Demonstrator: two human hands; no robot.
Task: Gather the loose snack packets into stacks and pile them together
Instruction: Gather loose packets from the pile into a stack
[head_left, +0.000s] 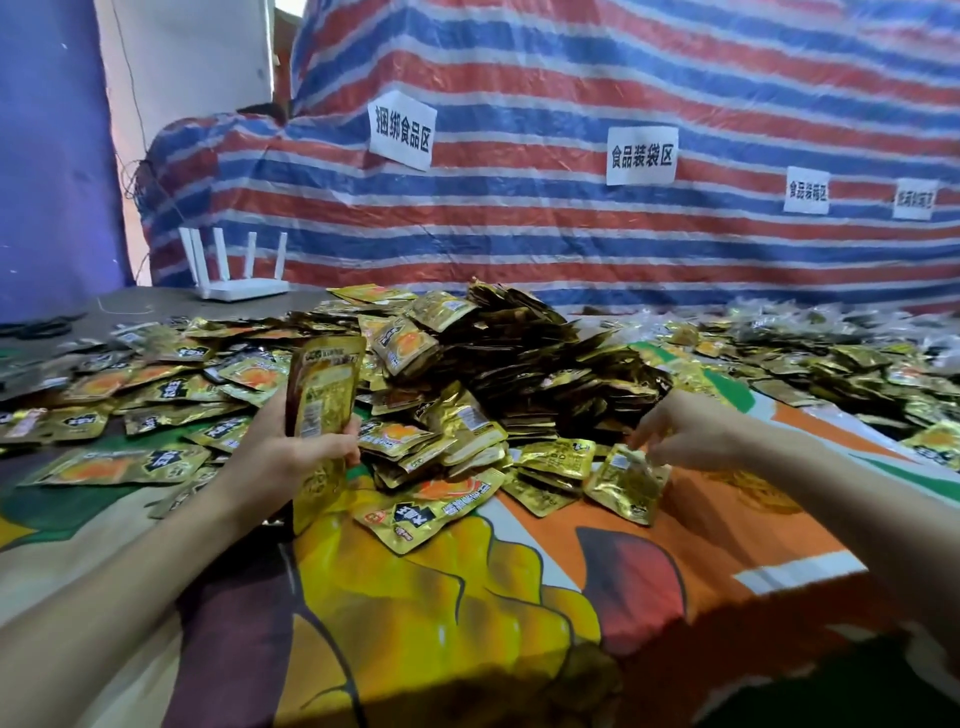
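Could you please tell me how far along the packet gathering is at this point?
Done: a tall heap of gathered packets sits in the middle. In hand: the left hand grips an upright stack, and the right hand pinches a single packet at the heap's near edge. Left: many loose packets lie scattered on the left, plus a far-right spread. Probably midway at best.

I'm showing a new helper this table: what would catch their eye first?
First, the big heap of gold foil snack packets mid-table on the colourful printed cloth. Then the hands: the left hand holds an upright stack of gold packets, the right hand pinches a single gold packet at the heap's near edge. Behind hangs a red, white and blue striped tarp bearing white paper signs.
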